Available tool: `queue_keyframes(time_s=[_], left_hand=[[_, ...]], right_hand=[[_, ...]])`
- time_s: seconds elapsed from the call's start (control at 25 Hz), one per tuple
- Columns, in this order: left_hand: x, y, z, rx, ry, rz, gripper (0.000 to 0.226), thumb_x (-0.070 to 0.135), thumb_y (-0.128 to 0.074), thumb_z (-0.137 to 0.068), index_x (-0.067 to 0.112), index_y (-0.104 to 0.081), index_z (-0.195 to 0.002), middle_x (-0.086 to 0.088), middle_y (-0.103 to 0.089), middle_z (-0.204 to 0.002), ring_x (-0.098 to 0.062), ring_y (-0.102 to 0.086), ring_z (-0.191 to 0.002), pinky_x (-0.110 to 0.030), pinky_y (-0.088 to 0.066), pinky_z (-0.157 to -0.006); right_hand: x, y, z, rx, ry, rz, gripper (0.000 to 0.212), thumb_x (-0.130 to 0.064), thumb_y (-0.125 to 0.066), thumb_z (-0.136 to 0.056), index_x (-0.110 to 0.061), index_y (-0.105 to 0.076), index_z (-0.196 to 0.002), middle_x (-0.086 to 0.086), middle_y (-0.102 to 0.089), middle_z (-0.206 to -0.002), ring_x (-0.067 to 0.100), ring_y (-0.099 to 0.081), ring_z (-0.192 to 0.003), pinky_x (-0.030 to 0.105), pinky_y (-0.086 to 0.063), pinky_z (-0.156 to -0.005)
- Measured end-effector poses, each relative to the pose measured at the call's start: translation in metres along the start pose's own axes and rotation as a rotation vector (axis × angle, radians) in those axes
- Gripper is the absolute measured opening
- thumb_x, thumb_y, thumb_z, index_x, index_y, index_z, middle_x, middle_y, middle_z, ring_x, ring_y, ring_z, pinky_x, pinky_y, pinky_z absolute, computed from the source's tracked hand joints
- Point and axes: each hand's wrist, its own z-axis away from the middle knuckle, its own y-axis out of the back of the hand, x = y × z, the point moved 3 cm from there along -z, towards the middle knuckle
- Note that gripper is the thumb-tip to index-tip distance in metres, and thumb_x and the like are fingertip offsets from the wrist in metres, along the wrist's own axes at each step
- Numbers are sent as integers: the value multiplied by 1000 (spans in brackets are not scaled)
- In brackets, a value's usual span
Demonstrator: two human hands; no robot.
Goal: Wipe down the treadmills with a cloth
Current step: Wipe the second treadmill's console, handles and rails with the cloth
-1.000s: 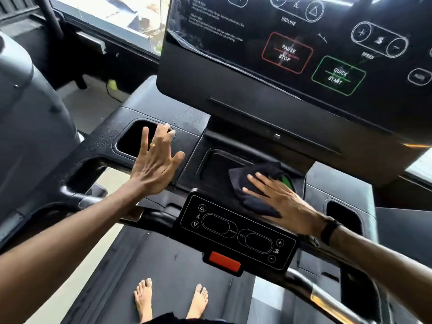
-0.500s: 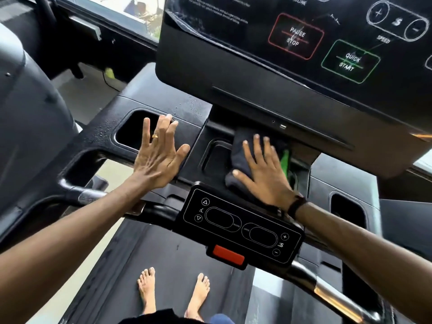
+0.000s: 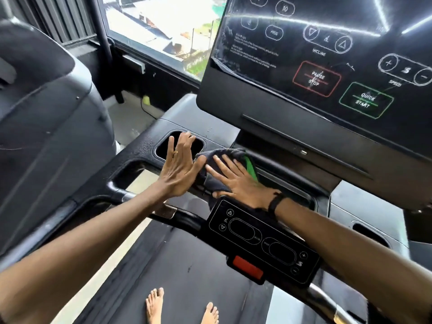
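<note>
So the cloth is a dark grey, almost black rag, soft and bunched up, with a bright green strip showing along its right edge. It sits mid-frame on the black treadmill console, in the tray area just under the big display panel and right above the small control pad with the red stop button.

The right hand lies flat on top of the cloth, fingers straight and spread, pressing it down rather than gripping it. The left hand is open too, fingers straight and together, held edge-on just left of the cloth, over the cup holder. Can't tell if it's actually touching the console or the cloth.

Hard-to-see stuff: the right hand covers most of the cloth, so its full shape is hidden. The display is cut off at the top and right of the frame, and glare streaks smear the markings. Bare feet at the bottom edge are cropped, standing on the belt. The small print on the display is unreadable.
</note>
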Motion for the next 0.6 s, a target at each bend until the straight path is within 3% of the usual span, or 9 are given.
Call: queue_keyframes(time_s=[0.08,0.16,0.32,0.44,0.6], left_hand=[[-21,20,3,66,29,-12,70,52,-15,-98,3,-17,-148,-14,-19,-157,-21,-15,-150,-42,18,-120],[-50,40,4,136,109,-25,66,51,-18,-99,3,-21,-144,-18,-24,-154,-24,-23,-147,-43,18,-120],[-91,58,1,119,166,-63,79,61,-18,-96,-2,-21,-143,-19,-24,-154,-26,-22,-148,-37,23,-117],[-96,54,-6,43,64,-70,80,63,-27,-94,0,-24,-143,-17,-25,-155,-26,-31,-145,-43,19,-119],[-108,50,-25,12,-33,-79,78,62,-27,-95,1,-26,-144,-17,-27,-156,-26,-32,-145,-54,10,-121]], right_hand=[[-1,6,-2,6,6,6,87,-75,-8,-82,-33,10,-156,0,28,-158,19,28,-144,24,43,-96],[-6,8,-11,7,37,-5,92,-79,-7,-80,-32,8,-158,5,20,-164,22,24,-148,26,40,-101],[-20,13,-38,125,-71,-71,107,-87,9,-75,-25,-10,-160,12,0,-167,33,5,-154,42,11,-121],[-30,13,-64,148,-393,-115,102,-81,3,-78,-21,-13,-160,14,-2,-167,35,2,-153,48,2,-123],[-29,23,-111,209,-893,-265,88,-69,-32,-93,-11,-19,-158,24,-8,-164,40,-5,-152,52,-4,-121]])
